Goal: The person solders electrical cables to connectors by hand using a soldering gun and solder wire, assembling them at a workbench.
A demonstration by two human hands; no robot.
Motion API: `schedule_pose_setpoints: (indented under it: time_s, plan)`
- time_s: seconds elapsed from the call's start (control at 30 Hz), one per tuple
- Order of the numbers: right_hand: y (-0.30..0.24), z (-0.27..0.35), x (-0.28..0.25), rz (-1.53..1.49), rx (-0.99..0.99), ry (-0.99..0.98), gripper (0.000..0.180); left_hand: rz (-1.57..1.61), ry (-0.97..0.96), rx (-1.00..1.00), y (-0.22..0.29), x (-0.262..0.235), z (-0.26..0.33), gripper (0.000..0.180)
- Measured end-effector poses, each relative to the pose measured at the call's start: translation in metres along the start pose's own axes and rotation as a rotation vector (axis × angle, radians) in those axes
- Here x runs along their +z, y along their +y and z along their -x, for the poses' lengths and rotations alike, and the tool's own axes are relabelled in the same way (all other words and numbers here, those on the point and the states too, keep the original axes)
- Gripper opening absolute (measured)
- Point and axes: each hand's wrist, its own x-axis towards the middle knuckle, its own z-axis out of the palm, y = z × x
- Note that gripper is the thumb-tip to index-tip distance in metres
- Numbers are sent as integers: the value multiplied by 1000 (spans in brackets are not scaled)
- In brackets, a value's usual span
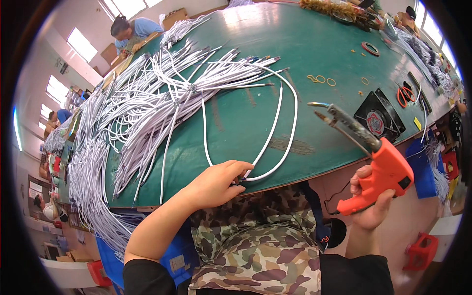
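My left hand [216,183] pinched the looped white cable [275,123] ends at table [314,44] edge, 6 o'clock; right hand [371,196] was fisted round the orange soldering gun [378,169] at 3 — I reckoned best kept steady w/ tip clear.

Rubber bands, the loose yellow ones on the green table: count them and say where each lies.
4 seem visible: two touching rubber bands, one just right of them, one farther right below the red tape ring. More may hide among the clutter.

Bare forearms emerge from black rolled sleeves, above camouflage trousers in green, brown and beige.
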Motion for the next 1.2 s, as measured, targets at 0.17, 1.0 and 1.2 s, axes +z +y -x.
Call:
schedule_pose_setpoints:
  time_s: [0.17, 1.0, 1.2]
  plan:
    - [7, 1, 10, 3, 27, -57, 72, 361, -184, -209, 8, -13, -4, 50]
    - [19, 6, 18, -34, 99, -115, 70, 555, 234, -203, -3, 22, -4, 46]
    - [19, 7, 17, -16, 109, -135, 69, -181, 231, -55, -3, 4, -8, 39]
